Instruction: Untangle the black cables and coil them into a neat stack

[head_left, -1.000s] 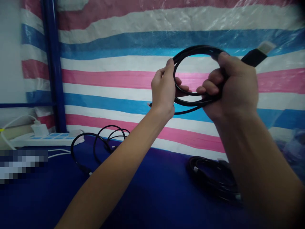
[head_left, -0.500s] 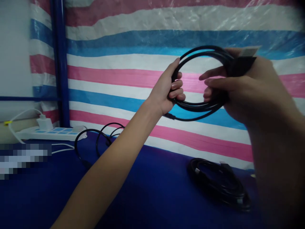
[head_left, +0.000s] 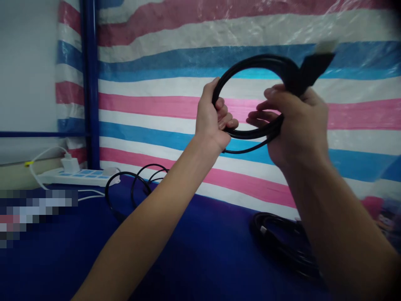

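At the far left a white strip (head_left: 78,177) lies on the blue surface (head_left: 203,259) with a charger (head_left: 69,163) plugged into it, the only thing here that holds another; just right of it a loose cable (head_left: 134,188) lies in open loops. Raised in front of the striped sheet (head_left: 156,96), my left hand (head_left: 213,119) is closed around the left side of a black coil (head_left: 250,67), fingers curled about the strands. My right hand (head_left: 297,125) grips the coil's right side where the strands bunch, and the plug (head_left: 315,67) sticks up and to the right above my knuckles. So the coil is in the air between both hands, well above the surface. I judge the step in hand to be gathering the cable into rounds, most of it already looped. A further move calls for a firm pinch on one side, so the rounds do not spring apart while the other hand shifts. Low on the right a second bundle (head_left: 282,246) of black cable lies on the surface, partly hidden by my forearm
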`<action>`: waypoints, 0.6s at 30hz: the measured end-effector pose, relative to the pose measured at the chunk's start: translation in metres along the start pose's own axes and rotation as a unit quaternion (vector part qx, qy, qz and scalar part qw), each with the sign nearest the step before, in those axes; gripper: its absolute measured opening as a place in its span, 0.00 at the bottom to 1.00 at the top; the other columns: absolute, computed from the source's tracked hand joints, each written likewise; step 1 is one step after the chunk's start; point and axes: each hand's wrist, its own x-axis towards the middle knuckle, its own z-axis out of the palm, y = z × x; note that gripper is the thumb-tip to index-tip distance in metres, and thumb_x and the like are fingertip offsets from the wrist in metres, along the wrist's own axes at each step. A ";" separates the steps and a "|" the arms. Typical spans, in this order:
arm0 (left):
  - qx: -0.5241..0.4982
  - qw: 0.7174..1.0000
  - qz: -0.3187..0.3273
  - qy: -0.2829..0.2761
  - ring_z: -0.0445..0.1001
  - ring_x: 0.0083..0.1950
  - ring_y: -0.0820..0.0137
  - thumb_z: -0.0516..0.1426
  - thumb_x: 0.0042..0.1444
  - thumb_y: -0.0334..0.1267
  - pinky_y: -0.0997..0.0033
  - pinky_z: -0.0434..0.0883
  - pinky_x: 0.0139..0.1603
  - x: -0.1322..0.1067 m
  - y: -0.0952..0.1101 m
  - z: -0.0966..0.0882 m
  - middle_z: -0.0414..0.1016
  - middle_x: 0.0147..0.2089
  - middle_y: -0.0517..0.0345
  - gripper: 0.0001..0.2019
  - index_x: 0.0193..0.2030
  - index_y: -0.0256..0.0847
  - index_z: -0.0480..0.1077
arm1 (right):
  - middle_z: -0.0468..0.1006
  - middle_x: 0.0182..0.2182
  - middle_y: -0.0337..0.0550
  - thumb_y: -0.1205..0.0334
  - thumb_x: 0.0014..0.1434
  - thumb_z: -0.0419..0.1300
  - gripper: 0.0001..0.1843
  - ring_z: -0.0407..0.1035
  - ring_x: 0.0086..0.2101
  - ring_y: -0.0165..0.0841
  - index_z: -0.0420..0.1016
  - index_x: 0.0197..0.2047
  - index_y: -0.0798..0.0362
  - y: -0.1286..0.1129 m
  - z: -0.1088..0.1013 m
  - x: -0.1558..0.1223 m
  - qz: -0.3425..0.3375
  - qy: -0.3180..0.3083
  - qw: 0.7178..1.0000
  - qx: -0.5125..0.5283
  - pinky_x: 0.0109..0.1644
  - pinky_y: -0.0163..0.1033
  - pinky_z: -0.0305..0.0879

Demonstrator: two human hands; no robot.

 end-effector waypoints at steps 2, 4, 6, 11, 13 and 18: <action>0.008 1.000 0.021 -0.014 0.42 0.09 0.83 0.51 0.58 0.45 0.81 0.48 0.12 -0.001 0.002 0.000 0.40 0.11 0.71 0.22 0.18 0.40 0.48 | 0.62 0.18 0.30 0.73 0.55 0.54 0.06 0.60 0.17 0.23 0.65 0.33 0.52 0.001 0.004 -0.003 0.023 -0.019 1.000 0.008 0.23 0.33 0.64; 0.045 0.997 0.014 -0.057 0.44 0.10 0.83 0.49 0.59 0.43 0.82 0.50 0.13 0.001 0.006 -0.003 0.43 0.11 0.70 0.19 0.19 0.40 0.52 | 0.55 0.14 0.28 0.74 0.57 0.50 0.09 0.50 0.13 0.21 0.66 0.36 0.51 -0.002 0.003 -0.004 0.042 -0.042 0.998 -0.008 0.18 0.32 0.56; 0.111 0.987 0.001 -0.117 0.45 0.10 0.83 0.48 0.60 0.41 0.81 0.50 0.13 0.003 0.012 -0.008 0.48 0.12 0.70 0.15 0.23 0.39 0.58 | 0.49 0.13 0.27 0.76 0.57 0.49 0.12 0.43 0.11 0.19 0.67 0.36 0.50 -0.006 -0.001 -0.003 0.040 -0.069 0.996 -0.042 0.16 0.30 0.47; 0.232 0.955 -0.084 -0.163 0.47 0.09 0.83 0.53 0.55 0.53 0.83 0.47 0.12 -0.003 0.028 -0.012 0.45 0.13 0.70 0.19 0.28 0.37 0.66 | 0.49 0.13 0.29 0.76 0.53 0.51 0.13 0.44 0.11 0.17 0.71 0.33 0.50 -0.016 -0.013 -0.001 0.018 -0.134 0.978 -0.162 0.15 0.27 0.47; 0.254 0.944 -0.136 -0.161 0.48 0.10 0.83 0.55 0.54 0.52 0.83 0.49 0.13 -0.009 0.033 -0.009 0.43 0.13 0.70 0.18 0.26 0.37 0.65 | 0.53 0.13 0.30 0.75 0.52 0.53 0.11 0.50 0.12 0.19 0.72 0.31 0.51 -0.022 -0.015 -0.002 -0.006 -0.134 0.964 -0.231 0.16 0.28 0.54; 0.334 0.895 -0.072 -0.286 0.45 0.14 0.87 0.55 0.56 0.41 0.84 0.44 0.15 -0.016 0.032 -0.004 0.47 0.15 0.68 0.16 0.20 0.37 0.59 | 0.63 0.18 0.36 0.69 0.51 0.59 0.05 0.61 0.18 0.25 0.71 0.26 0.51 -0.030 -0.020 -0.004 -0.087 -0.171 0.928 -0.319 0.16 0.29 0.58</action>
